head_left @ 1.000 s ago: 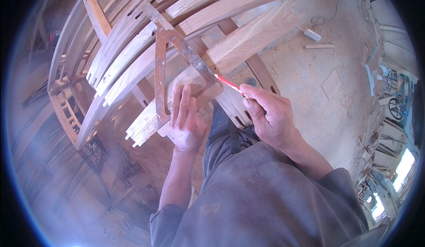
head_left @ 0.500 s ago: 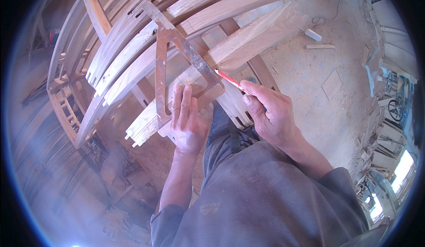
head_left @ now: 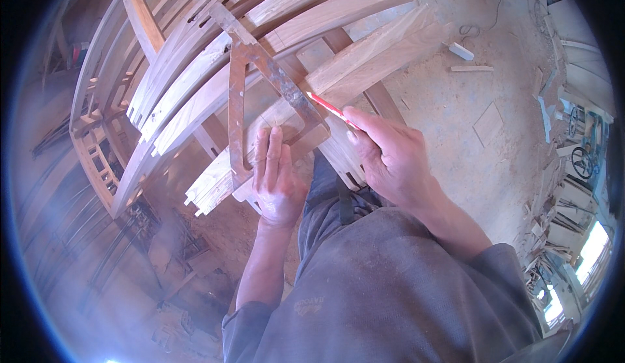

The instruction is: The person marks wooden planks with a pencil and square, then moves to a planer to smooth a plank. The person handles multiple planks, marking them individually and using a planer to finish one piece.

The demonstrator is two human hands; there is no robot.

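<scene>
Sawdust-covered floor (head_left: 469, 135) is lying open beyond the right hand (head_left: 390, 158), fingers clamping a red pencil (head_left: 332, 110); left hand (head_left: 277, 174), fingers together, is pressing the metal square (head_left: 260, 96) onto stacked curved timbers (head_left: 195, 96).

At the upper left of your frame you have a stack of curved wooden frames (head_left: 97, 129) with slotted rails. To the upper right lies the dusty floor (head_left: 456, 142), with a small white block (head_left: 461, 51), a thin wood strip (head_left: 471, 68) and a flat offcut (head_left: 488, 123). Along the right edge you see piled wood scraps (head_left: 553, 194).
</scene>
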